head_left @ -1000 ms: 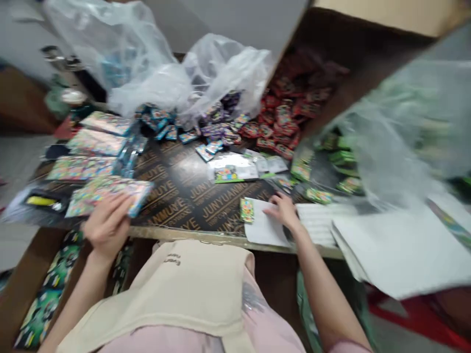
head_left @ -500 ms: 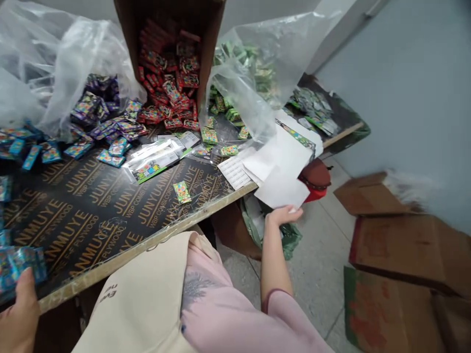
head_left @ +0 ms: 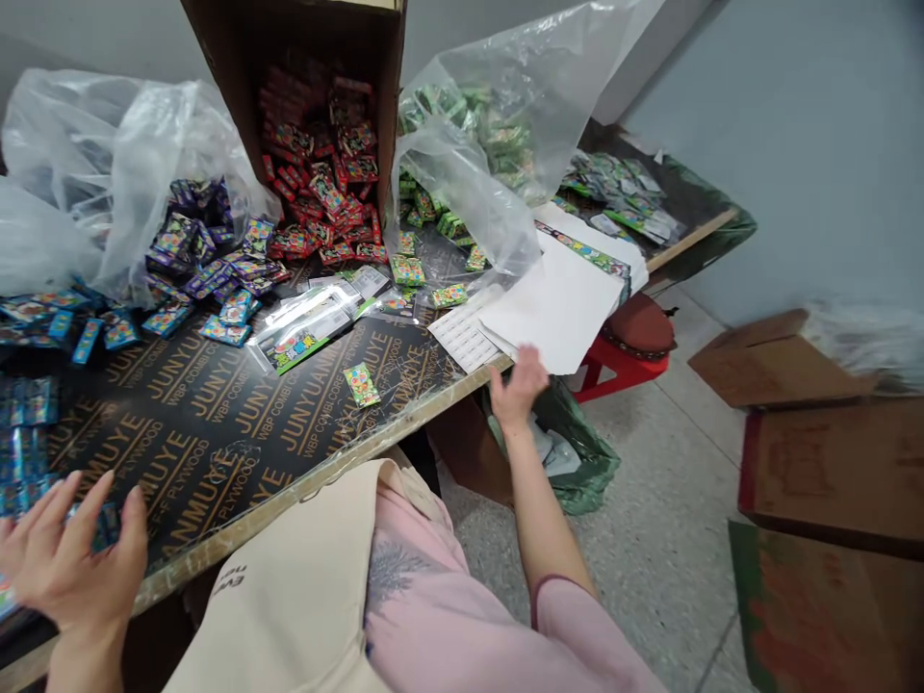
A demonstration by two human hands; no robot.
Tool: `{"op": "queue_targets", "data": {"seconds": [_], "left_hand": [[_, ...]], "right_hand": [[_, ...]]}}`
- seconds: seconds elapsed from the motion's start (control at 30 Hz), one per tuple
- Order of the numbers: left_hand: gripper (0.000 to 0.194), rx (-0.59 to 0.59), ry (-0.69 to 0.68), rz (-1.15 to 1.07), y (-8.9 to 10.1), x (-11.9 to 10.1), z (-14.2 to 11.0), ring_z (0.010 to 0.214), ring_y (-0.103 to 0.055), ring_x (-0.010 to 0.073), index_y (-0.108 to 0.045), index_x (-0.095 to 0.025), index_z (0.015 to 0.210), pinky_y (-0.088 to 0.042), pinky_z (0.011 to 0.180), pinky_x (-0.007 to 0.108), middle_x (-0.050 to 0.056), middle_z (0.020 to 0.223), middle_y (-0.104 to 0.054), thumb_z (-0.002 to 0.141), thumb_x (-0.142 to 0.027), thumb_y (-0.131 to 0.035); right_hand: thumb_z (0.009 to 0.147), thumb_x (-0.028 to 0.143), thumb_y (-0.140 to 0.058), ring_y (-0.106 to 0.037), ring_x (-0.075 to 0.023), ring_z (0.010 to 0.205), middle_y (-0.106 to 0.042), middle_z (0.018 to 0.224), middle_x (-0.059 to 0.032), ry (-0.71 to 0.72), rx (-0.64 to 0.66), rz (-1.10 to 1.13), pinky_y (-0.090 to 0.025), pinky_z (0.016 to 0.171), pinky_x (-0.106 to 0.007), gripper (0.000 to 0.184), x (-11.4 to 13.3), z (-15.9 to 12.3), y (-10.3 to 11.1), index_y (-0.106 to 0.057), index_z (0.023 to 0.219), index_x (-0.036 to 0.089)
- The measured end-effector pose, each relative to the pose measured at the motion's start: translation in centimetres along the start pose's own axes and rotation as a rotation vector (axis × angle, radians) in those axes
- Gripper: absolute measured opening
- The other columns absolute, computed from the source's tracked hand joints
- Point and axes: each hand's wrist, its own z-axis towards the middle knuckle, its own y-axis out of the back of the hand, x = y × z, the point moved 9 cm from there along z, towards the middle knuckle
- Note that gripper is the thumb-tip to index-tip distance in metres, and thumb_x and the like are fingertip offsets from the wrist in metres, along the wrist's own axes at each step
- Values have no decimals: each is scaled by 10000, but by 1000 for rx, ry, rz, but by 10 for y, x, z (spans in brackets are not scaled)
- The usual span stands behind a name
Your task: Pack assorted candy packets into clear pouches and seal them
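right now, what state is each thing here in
Left hand: open, fingers spread
White sheets: stacked, overlapping
Right hand: open, at the sheets' edge
Blue packets: rows, some loose
Lone green packet: flat
Cardboard box: open, red packets inside
Purple packets: heaped
Clear plastic bags: crumpled
Green plastic bag: open

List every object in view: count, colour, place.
tabletop: at least one, black, centre
packets: many, blue/purple/red/green, tabletop
upright box: one, brown, back
plastic bags: several, clear, back
pouches: several, clear, centre
paper sheets: several, white, right
flat packs: many, green-grey, far right
stool: one, red, right
liner bag: one, green, below tabletop
cartons: several, brown, floor
apron: one, cream, torso
shirt: one, pink, torso
left hand: one, bare, by blue packets
right hand: one, bare, by paper sheets
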Motion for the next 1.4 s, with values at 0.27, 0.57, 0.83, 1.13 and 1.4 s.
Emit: {"op": "queue_targets", "data": {"seconds": [0.27,0.57,0.83,1.13,1.4], "left_hand": [[682,-296,-105,215,13,-17,4,1152,-598,333,-537,-424,1295,-418,1030,574,-23,1344,-570,689,-173,-726],[409,182,461,-545,-81,-19,42,1045,-642,279,-708,-194,967,-463,1003,449,84,1075,-711,706,-510,-709],[735,769,1006,-1382,-185,-105,37,899,-691,342,-549,-136,1230,-578,675,457,181,1058,-699,679,-610,-656],[658,321,871,-1305,-163,-70,46,973,-664,313,-577,-147,1110,-547,843,440,119,1106,-692,504,-207,-824],[1204,196,693,-1308,-141,-63,63,824,-696,207,-36,-304,1505,-564,760,367,72,1096,-687,593,-240,-820]], "right_hand": [[914,356,-514,-554,-309,1100,-614,1176,-227,228,540,-268,-410,857,-360,421,71,42,-66,-536,1235,85],[971,254,-323,-602,-228,695,-669,746,-139,184,313,-263,-370,657,-318,395,91,38,-28,-678,865,116],[966,152,-384,-592,-167,980,-699,1027,-74,1198,382,320,-424,906,-316,272,275,-96,14,-656,974,161],[914,516,-457,-532,-254,1207,-503,1379,-123,255,894,1068,-458,968,-449,717,263,-62,-39,-144,1506,258],[770,404,-679,-615,-218,1000,-544,1312,-75,19,1055,1323,-545,790,-347,653,291,-62,-53,-411,1353,282]]}}
